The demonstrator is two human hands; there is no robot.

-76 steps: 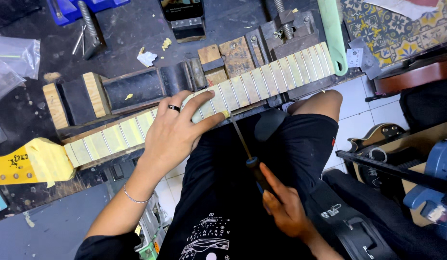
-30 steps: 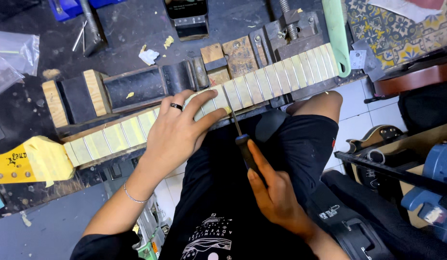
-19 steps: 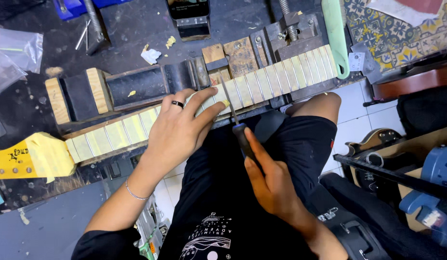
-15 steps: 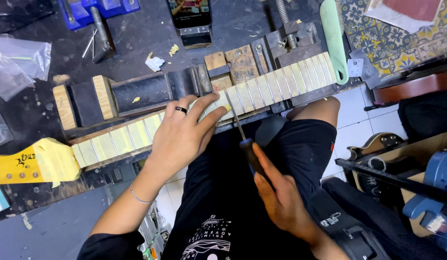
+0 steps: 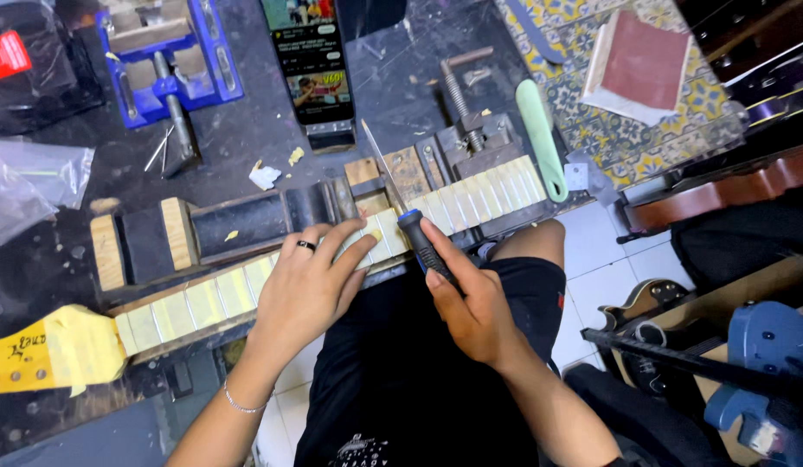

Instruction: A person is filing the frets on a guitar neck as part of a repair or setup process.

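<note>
Both hands on guitar neck (image 5: pixel 246 294), file (image 5: pixel 393 195) in right.

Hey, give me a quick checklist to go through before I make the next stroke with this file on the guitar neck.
1. Left hand pressing flat on the guitar neck: ok.
2. Right hand wrapped on the file handle: ok.
3. File blade lying across the taped fretboard: ok.
4. Left fingertips away from the blade: not ok, they sit right beside it.
5. Neck clamped firmly in the vise: cannot tell.
6. Masking tape between frets intact: ok where visible.
</note>
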